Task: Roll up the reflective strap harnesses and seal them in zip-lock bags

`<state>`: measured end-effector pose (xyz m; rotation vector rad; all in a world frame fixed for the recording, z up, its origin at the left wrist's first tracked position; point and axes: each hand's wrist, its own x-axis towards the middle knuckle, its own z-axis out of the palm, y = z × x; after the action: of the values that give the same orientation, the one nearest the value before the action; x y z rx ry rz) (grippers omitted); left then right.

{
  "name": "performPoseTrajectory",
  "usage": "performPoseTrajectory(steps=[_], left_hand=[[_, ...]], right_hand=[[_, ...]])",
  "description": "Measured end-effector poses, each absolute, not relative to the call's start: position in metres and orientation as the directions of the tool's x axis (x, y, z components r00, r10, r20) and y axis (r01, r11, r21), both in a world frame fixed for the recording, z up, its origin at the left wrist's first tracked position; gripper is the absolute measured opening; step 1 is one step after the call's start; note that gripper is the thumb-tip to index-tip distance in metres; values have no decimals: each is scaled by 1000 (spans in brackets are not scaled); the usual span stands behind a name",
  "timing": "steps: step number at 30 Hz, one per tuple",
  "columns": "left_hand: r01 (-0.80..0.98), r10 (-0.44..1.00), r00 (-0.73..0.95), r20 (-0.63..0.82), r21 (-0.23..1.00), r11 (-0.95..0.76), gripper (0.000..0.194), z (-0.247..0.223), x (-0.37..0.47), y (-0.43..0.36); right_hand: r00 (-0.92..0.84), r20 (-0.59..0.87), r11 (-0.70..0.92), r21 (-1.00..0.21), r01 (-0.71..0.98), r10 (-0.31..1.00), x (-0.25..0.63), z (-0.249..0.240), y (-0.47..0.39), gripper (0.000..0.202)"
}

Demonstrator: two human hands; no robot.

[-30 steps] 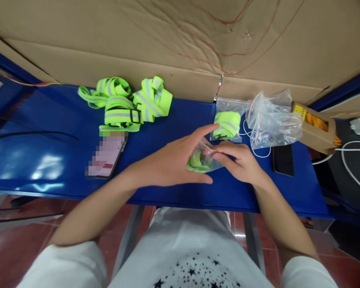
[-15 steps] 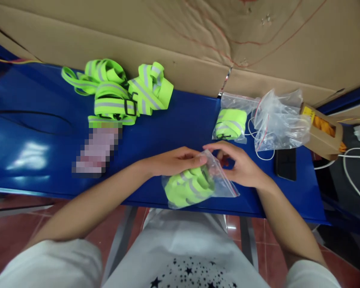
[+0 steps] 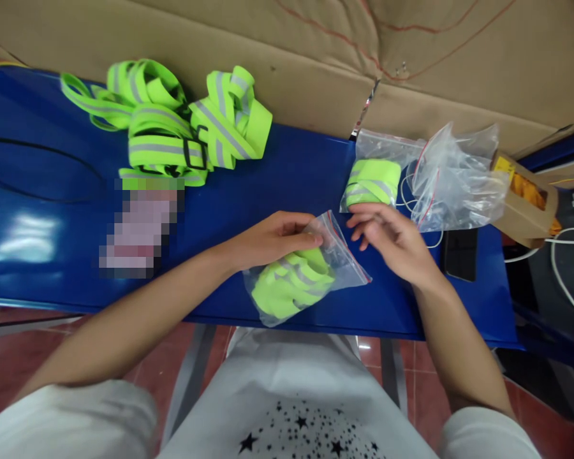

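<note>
Blue table (image 3: pixel 306 185), under both hands. Pile of neon straps (image 3: pixel 160 143), beyond and left of the left hand (image 3: pixel 277 239). Clear plastic bags (image 3: pixel 459 185), beyond and right of the right hand (image 3: pixel 392 236). Zip bag (image 3: pixel 347 261) holding a folded strap (image 3: pixel 291 290), pinched by the left thumb and fingers; the right hand, loosely curled and holding nothing, has just left its mouth, so one hand alone steadies it. Bagged strap (image 3: pixel 373 182), beyond the right fingertips, contact uncertain. Yellow label (image 3: pixel 504 167), farther right: illegible.
</note>
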<state>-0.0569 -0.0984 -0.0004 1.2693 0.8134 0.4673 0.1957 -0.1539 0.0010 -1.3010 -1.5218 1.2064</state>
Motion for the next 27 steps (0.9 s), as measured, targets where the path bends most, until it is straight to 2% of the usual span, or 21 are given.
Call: performPoseTrajectory(steps=[2,5,8,11,14,16,18,21,27], left_hand=[[112,659,683,-315,937,332,32,-1,-58,-98],[148,680,664,-310,947,286,32,-4,-60,-96],[151,720,632,-287,957,249,33,-7,-62,-94],[146,769,561,-307,951,273,35,-7,-62,-93],[133,792,515,-328,943,305,37,-8,-63,-92],[111,790,510,-340,937,331,38,-9,-63,-91],[70,790,516,-330,936,345,39,-10,-64,-90],[-22,813,508,-285,939,343,37,-11,-63,-90],[-86,834,442,-331,910,406,45,-15,-57,-92]], right_hand=[[-311,-139,-56,-963,263,940,192,-2,-155,43],[-377,-237,-131,-949,287,895,191,-4,-156,32],[-339,-224,-150,-961,232,914,196,-2,-155,31],[-295,-203,-148,-969,199,934,199,0,-154,39],[-345,-148,-69,-970,232,927,195,1,-156,44],[-360,-142,-34,-957,289,922,194,1,-157,36],[-320,-179,-78,-949,305,931,195,1,-157,32],[-230,-225,-163,-951,261,947,200,0,-153,39],[-115,-155,-127,-968,217,981,201,-6,-148,38]])
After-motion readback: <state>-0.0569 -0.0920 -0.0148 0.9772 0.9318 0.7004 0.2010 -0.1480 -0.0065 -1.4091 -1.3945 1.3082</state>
